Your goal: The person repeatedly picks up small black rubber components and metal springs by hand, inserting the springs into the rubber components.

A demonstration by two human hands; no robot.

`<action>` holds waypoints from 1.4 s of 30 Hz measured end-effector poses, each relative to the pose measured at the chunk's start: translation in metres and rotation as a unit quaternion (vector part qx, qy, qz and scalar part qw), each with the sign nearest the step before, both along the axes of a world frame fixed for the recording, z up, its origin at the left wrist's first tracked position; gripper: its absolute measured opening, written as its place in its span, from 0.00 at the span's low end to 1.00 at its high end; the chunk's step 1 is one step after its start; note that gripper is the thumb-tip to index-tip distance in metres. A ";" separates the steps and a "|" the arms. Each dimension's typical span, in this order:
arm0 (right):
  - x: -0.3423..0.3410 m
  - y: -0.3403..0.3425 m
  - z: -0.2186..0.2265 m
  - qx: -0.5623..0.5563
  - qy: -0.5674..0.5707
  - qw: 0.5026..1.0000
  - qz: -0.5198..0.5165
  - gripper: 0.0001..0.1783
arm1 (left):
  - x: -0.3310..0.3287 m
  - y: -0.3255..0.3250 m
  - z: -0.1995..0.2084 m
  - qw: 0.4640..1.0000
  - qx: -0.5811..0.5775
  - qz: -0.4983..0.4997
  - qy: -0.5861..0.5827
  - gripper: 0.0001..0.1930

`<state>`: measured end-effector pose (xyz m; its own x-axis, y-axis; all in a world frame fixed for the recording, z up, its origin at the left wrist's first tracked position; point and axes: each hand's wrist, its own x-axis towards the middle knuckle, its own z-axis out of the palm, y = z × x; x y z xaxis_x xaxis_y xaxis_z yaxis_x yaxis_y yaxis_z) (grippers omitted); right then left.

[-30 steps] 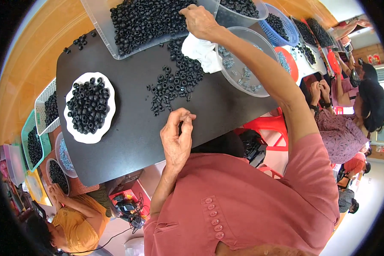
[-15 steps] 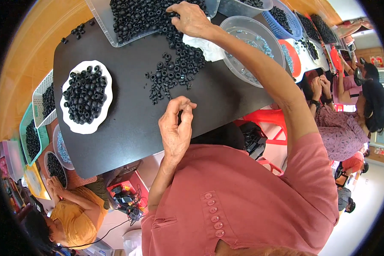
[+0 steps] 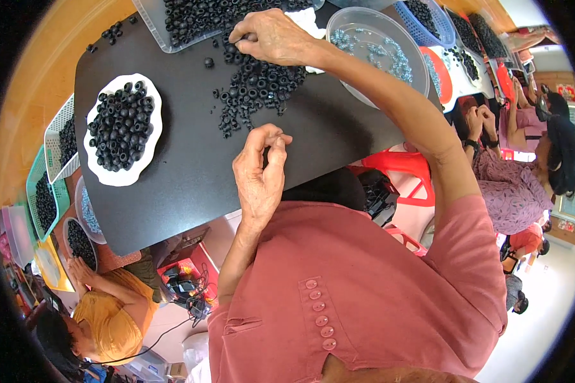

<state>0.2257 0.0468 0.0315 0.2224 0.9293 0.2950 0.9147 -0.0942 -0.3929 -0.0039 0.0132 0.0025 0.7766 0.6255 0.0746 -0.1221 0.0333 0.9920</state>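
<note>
On the dark table lies a loose pile of small black ring-shaped pieces (image 3: 259,92), the smaller ones toward me. My right hand (image 3: 271,38) reaches over the pile's far end, fingers curled and fingertips down among the pieces. What sits under those fingertips is mostly hidden. Just beyond it stands a clear rectangular tub (image 3: 163,41) full of the same black pieces. My left hand (image 3: 259,169) hovers at the near side of the pile, thumb and fingertips pressed together. Anything pinched there is too small to make out. Left of both hands, a white scalloped plate (image 3: 153,137) holds larger black rings.
A clear round bowl (image 3: 421,76) with light blue pieces stands on the right, beside a white cloth (image 3: 308,24). Several loose black pieces (image 3: 112,33) lie at the far left edge. Baskets, a red stool (image 3: 406,172) and co-workers surround the table.
My right hand has come back from the tub to the far end of the pile. A few black pieces now lie loose left of it. My left hand keeps its pinch.
</note>
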 end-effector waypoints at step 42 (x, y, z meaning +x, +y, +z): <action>-0.015 0.014 -0.012 0.082 -0.072 0.994 -0.021 0.10 | 0.005 -0.003 0.002 1.000 0.024 0.013 0.000 0.05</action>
